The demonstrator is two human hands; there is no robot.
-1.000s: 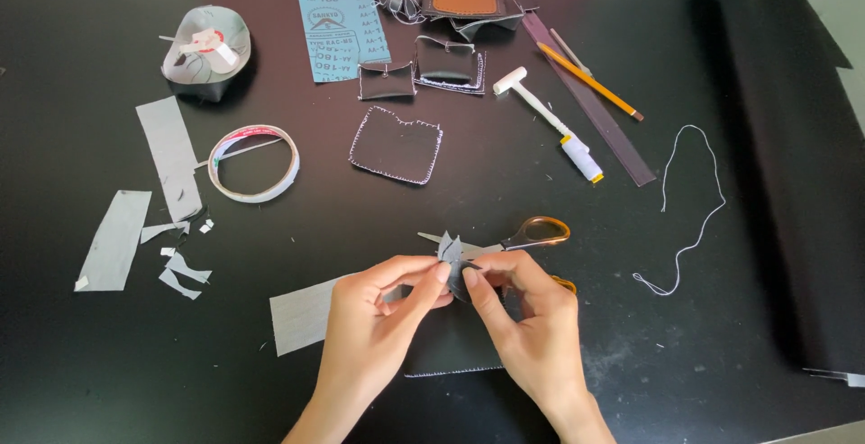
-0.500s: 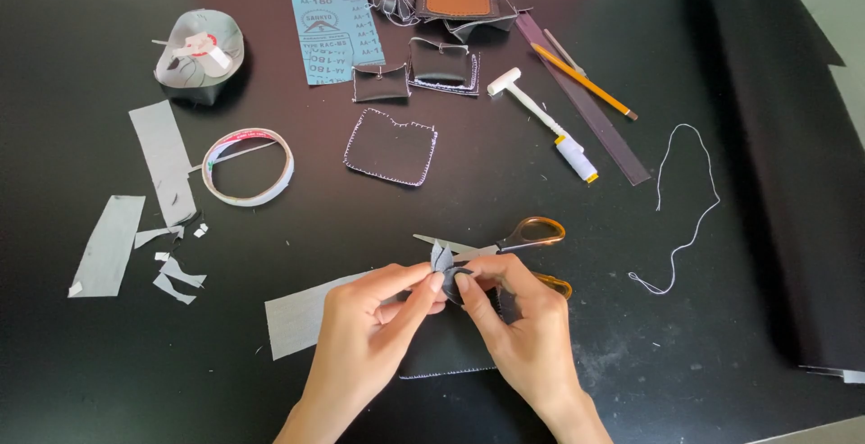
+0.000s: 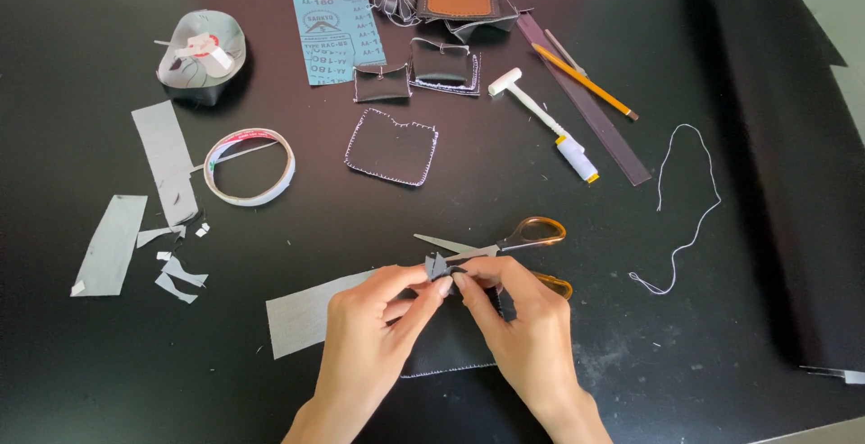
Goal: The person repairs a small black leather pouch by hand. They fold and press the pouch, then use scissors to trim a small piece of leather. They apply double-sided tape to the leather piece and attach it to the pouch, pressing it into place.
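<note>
I pinch a small grey scrap of tape-like material [image 3: 438, 266] between the fingertips of both hands, near the middle of the black work table [image 3: 108, 381]. My left hand [image 3: 369, 336] nips it from the left with thumb and forefinger pressed together, and my right hand [image 3: 518, 322] nips it from the right the same way, the other fingers curled under. The scrap sits just above a black stitched leather piece with white edge thread [image 3: 446, 349], which lies flat under my hands and partly over a long grey strip of tape [image 3: 302, 316] running off to the left. I judge the scrap very light, thin and floppy, likely tacky on one face, so it is best taken by its very edges with the fingertips, since a fuller grip would crumple it or let it stick to itself. Just beyond my fingers lie orange-handled scissors [image 3: 505, 244], blades open and pointing left. Farther away are a second black stitched leather panel [image 3: 393, 146], a roll of double-sided tape [image 3: 249, 166] to the far left, and a loose white thread [image 3: 689, 205] to the right.
</note>
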